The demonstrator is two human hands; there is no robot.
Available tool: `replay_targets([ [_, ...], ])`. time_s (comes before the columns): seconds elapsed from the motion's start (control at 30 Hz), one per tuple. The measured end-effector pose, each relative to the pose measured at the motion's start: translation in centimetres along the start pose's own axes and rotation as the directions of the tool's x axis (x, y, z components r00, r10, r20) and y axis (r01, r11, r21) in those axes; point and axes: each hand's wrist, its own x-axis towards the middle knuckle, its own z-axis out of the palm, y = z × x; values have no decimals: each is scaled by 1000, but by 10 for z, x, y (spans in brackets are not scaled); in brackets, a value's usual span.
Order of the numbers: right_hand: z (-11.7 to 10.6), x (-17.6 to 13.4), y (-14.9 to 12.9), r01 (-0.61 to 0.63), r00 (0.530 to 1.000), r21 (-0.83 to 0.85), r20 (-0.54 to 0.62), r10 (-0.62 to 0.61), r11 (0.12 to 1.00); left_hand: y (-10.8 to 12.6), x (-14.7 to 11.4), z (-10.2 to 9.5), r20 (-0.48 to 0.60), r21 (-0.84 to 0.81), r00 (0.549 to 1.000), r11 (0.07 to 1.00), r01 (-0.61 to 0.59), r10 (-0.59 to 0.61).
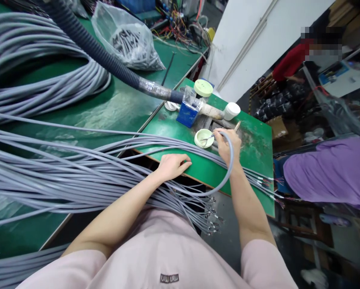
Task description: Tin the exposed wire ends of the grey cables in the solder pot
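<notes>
My right hand (228, 145) is closed around the end of a grey cable (229, 160), which loops back below the wrist. Thin wires at that end reach into a small pale green cup (197, 141). My left hand (174, 165) rests at the front edge of the green board, fingers loosely bent, thumb apart, holding nothing that I can see. Beside it, several grey cables (167, 139) run across the board to stripped, coloured ends on the right. Below my left forearm hangs a thick bundle of cables (86, 190) with bare ends.
A ribbed black hose (107, 60) ends in a nozzle by a blue box (187, 114). Around it stand a white tub (232, 110) and a pale green lid (203, 87). Coiled cables (47, 88) and a plastic bag (128, 44) lie left. A person in purple (330, 172) is at right.
</notes>
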Motion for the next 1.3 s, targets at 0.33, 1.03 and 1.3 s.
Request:
replay_targets([
  [0.33, 8, 5, -4, 36, 997, -73, 69, -31, 997, -1, 0, -2, 26, 4, 1000, 1000, -6, 6],
  [1.03, -20, 33, 69, -89, 987, -260, -152, 50, 961, -13, 10, -15, 153, -353, 988, 935, 42, 14],
  [1.3, -10, 31, 86, -103, 994, -258, -48, 94, 961, -17, 12, -14, 143, -403, 990, 914, 52, 6],
])
